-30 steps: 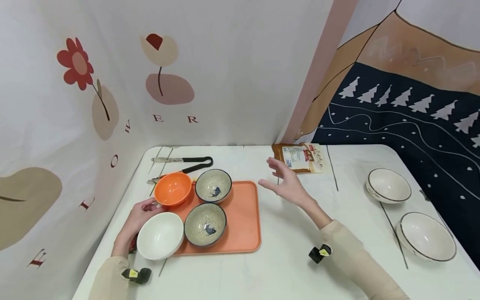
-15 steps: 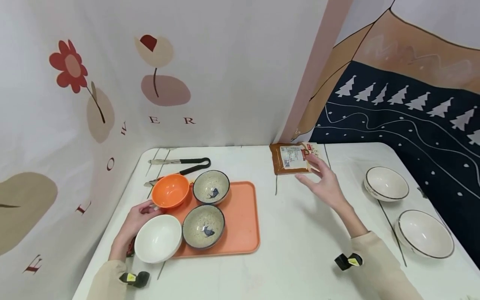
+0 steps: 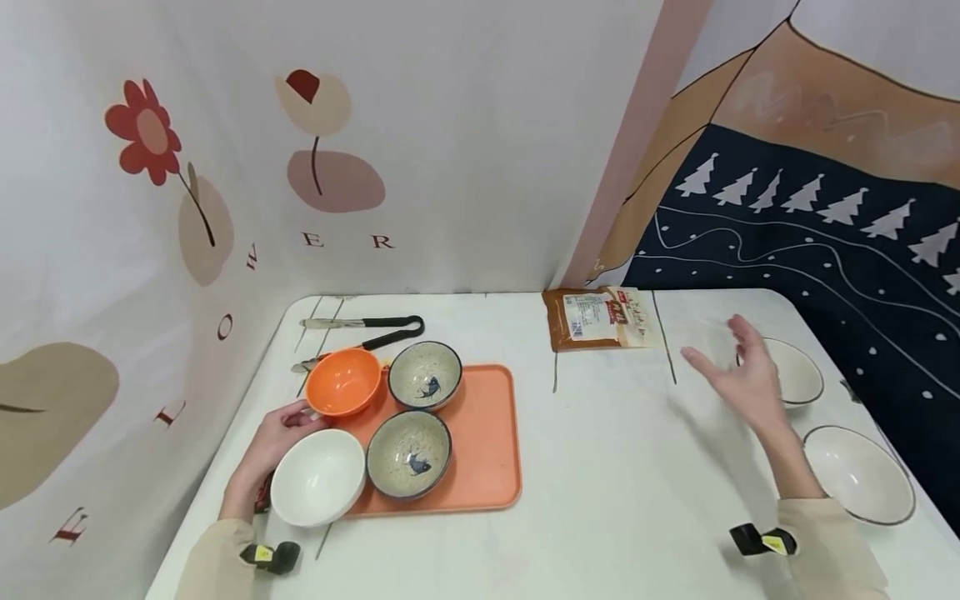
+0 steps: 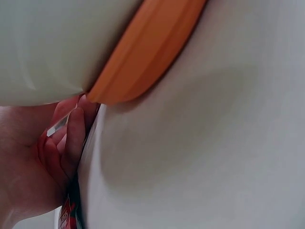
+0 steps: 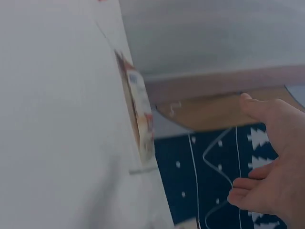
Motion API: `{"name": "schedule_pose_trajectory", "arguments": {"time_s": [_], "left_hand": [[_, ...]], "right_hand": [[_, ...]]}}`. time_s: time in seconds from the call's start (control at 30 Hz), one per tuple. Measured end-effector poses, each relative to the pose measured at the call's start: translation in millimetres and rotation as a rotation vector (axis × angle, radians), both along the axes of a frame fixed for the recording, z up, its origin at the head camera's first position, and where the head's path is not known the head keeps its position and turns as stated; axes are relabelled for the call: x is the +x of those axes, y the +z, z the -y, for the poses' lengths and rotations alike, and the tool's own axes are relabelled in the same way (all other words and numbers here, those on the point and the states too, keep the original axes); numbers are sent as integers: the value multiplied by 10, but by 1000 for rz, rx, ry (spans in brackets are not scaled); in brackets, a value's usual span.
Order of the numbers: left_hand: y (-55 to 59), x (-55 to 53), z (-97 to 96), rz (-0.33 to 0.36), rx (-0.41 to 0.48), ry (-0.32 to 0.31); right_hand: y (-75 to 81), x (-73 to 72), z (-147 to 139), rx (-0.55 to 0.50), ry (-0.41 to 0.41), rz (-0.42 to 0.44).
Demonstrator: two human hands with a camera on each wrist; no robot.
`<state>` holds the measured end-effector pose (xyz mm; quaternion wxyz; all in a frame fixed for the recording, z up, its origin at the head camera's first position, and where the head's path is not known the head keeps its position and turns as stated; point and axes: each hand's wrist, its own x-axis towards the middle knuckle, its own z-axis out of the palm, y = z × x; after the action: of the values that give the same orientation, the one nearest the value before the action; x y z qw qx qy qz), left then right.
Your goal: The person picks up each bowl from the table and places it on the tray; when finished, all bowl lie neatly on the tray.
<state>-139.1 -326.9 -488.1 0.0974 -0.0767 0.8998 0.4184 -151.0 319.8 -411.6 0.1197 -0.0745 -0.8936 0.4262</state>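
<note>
My left hand (image 3: pixel 277 437) rests at the left edge of the orange tray (image 3: pixel 487 442), between an orange bowl (image 3: pixel 343 382) and a white bowl (image 3: pixel 318 477). In the left wrist view its loosely bent fingers (image 4: pixel 74 136) lie right by the tray's corner, fingertips partly hidden. Two speckled bowls with blue fish motifs, a far one (image 3: pixel 425 367) and a near one (image 3: pixel 408 467), sit on the tray. My right hand (image 3: pixel 750 383) is raised at the right, fingers and thumb spread around nothing. It overlaps the left rim of a dark-rimmed cream bowl (image 3: pixel 795 371).
A second cream bowl (image 3: pixel 858 471) stands nearer at the right edge. A brown food packet (image 3: pixel 596 319) lies at the back. Black-handled tongs (image 3: pixel 393 321) lie behind the orange bowl. A red packet (image 3: pixel 262 493) sits partly under my left wrist. Printed curtains hang behind the table.
My right hand has swept rightward, from beside the food packet across to the far cream bowl. The left hand and the bowls on the tray stay where they were.
</note>
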Motion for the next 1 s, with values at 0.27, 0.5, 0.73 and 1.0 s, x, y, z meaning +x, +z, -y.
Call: {"name": "schedule_pose_trajectory", "arguments": {"time_s": [0.27,0.5,0.73,1.0], "left_hand": [[29,1,16,-22,7,-11],[3,9,10,-6,15,-5],[35,11,-11,2,17,-5],[43,19,-16,8,11,1]], "right_hand": [[-34,96,-441,85,-107,63],[-67,94,-694,83,-190,225],[-140,60,-839,76,-180,411],[-232,-12,-895,49,-179,491]]}}
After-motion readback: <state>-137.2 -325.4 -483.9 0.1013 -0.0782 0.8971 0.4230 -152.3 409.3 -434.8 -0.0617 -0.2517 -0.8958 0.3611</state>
